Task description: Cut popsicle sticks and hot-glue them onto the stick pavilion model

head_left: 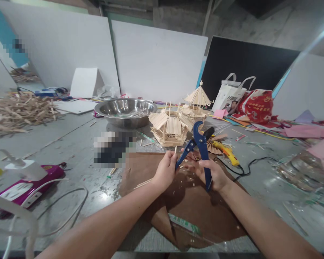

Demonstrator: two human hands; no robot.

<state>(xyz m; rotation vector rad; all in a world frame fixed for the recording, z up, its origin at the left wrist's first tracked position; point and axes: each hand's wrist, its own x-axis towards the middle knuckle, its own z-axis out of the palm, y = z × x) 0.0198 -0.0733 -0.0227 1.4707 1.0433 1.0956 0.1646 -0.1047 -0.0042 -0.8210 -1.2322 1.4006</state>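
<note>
My left hand (165, 171) is closed, with a short pale wooden stick (176, 149) poking up between thumb and forefinger. My right hand (212, 172) grips one handle of a blue pipe cutter (204, 151). The cutter's handles are spread apart, and the other handle reaches down beside my left hand. Both hands are above a brown sheet (194, 212) strewn with small wood scraps. Just beyond them stands a model pavilion (172, 126) built of thin sticks, its roof panels sloping. Behind it is another part with a pointed roof (200, 96).
A steel basin (126, 120) sits behind the sheet. To the right lies a yellow-handled tool (228, 153) with a black cord. A purple power strip (29, 183) with cables is on the left, near a stick pile (24, 111). A red bag (256, 104) stands back right.
</note>
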